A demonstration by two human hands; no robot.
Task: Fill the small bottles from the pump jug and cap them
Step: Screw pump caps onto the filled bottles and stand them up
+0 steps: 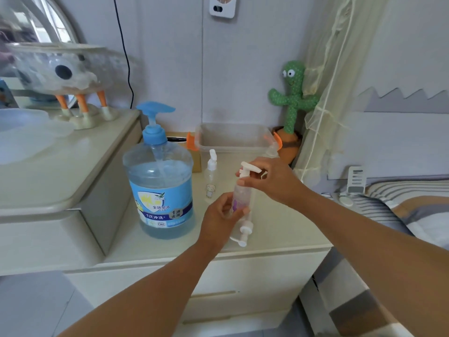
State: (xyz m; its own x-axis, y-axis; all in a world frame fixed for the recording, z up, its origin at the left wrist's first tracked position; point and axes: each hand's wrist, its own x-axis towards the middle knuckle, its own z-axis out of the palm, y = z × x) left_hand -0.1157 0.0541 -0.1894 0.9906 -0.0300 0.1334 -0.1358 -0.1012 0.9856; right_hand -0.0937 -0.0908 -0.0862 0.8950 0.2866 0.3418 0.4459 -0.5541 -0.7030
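The small bottle (pixel 243 196), held round its body by the left hand (pixel 218 218) while the right hand (pixel 277 181) pinches its pump cap (pixel 246 169), may leak if the cap threads crookedly.

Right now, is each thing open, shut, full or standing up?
Jug: upright, over half full.
Held bottle: upright, cap at its neck.
Left hand: grips held bottle's body.
Right hand: pinches the cap.
Back bottle: upright, capped.
Lying bottle: on its side, capped.
Box: lid off.
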